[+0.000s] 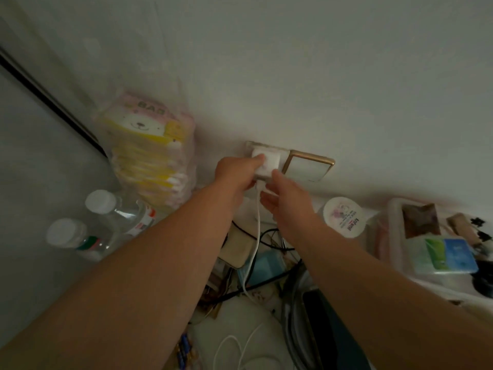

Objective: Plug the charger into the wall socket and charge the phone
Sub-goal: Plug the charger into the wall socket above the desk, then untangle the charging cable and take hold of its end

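The white charger sits against the gold-framed wall socket, pinched in the left hand, thumb across its face. Its white cable hangs straight down from the underside. The right hand just beside it holds its fingers loosely spread, touching the cable's top. A gold-framed switch adjoins. To the right, a clear bin holds packets.

A plain white wall fills the upper part of the view, dimly lit and slightly grey. At the left a pale panel is bordered by a dark diagonal strip. A gold-framed switch plate is set in the wall. Below, a cluttered surface is seen, its details blurred in the low light.
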